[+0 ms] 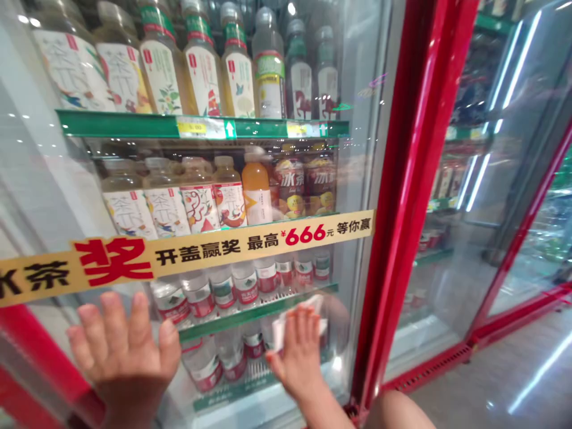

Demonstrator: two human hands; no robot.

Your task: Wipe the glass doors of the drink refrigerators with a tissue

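My right hand point(298, 351) holds a white tissue point(279, 333) flat against the lower right part of a glass cooler door point(357, 179). Its fingers lie stretched over the tissue, which sticks out around them; whether it is paper or cloth I cannot make out. My left hand point(127, 342) is raised at the lower left with its fingers apart and nothing in it. It is in front of the same glass, below a gold printed strip point(201, 251); whether it touches the door I cannot tell.
Behind the glass, bottled drinks point(201, 77) stand on shelves with green edges point(147, 126). A red door frame point(409, 179) runs down the right. Beyond it are another cooler door point(447, 286) and the shiny floor point(504, 381). A bare knee point(400, 411) shows at the bottom.
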